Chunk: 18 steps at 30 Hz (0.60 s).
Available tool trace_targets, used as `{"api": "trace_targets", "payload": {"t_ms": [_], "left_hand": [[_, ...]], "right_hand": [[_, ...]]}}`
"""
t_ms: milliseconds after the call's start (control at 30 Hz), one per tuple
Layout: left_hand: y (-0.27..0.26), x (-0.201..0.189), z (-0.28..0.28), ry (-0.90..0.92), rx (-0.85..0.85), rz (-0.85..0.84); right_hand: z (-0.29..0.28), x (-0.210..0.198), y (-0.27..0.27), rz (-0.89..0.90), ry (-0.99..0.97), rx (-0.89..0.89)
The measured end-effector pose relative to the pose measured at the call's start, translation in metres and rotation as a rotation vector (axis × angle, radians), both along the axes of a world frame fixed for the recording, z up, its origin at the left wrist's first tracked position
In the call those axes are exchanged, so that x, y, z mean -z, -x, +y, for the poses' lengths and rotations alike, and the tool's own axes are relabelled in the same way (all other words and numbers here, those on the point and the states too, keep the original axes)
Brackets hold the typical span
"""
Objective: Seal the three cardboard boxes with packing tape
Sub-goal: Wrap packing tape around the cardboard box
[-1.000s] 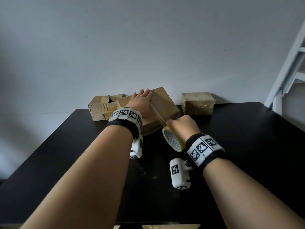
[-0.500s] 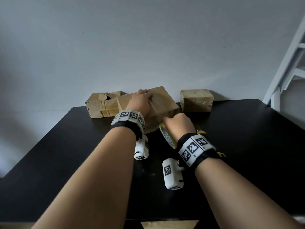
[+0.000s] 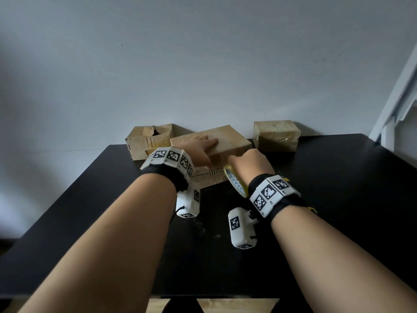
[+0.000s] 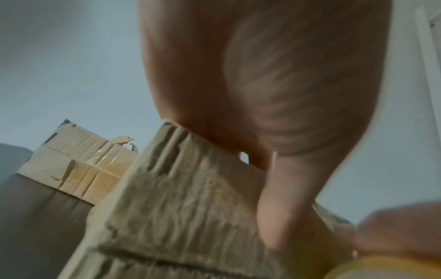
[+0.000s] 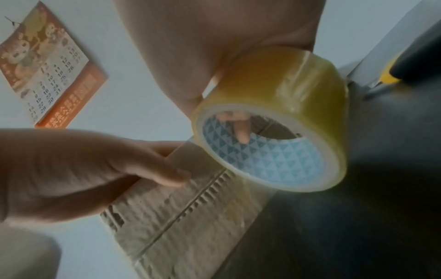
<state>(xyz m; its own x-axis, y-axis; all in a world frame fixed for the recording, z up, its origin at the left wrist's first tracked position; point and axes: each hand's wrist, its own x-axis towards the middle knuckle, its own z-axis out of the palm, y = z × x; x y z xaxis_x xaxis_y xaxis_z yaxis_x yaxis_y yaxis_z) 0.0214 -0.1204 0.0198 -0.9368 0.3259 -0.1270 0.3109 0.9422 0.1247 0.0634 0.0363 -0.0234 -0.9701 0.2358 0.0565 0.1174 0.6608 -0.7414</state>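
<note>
Three cardboard boxes stand along the wall on the black table (image 3: 338, 177): a torn box (image 3: 146, 141) at left, a flat middle box (image 3: 230, 138) and a small taped box (image 3: 276, 136) at right. My left hand (image 3: 198, 147) lies flat on the middle box (image 4: 179, 207), fingers straight, thumb (image 4: 281, 207) pressed down its front face. My right hand (image 3: 248, 163) grips a yellowish tape roll (image 3: 235, 184) at the box's near right corner. A clear strip runs from the tape roll (image 5: 274, 132) down the front face of the middle box (image 5: 179, 217).
A yellow and black utility knife (image 5: 405, 62) lies on the table to the right of the roll, mostly hidden under my right wrist in the head view. A calendar (image 5: 45, 68) hangs on the wall. A white frame (image 3: 397, 98) stands at far right.
My right hand has brought the roll forward to the middle box's near edge. My left hand has slid back to that edge, fingers now pointing right.
</note>
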Motion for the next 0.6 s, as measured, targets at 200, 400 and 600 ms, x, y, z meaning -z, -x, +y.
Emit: {"api": "trace_targets", "payload": {"t_ms": [200, 400, 600], "left_hand": [[0.002, 0.016, 0.017, -0.017, 0.009, 0.130], [0.002, 0.015, 0.027, 0.042, -0.025, 0.073], [0.002, 0.015, 0.027, 0.097, -0.022, 0.073]], "right_hand": [[0.022, -0.008, 0.006, 0.043, 0.041, 0.029], [0.034, 0.003, -0.005, 0.107, 0.182, 0.029], [0.030, 0.011, -0.005, 0.054, 0.090, 0.028]]}}
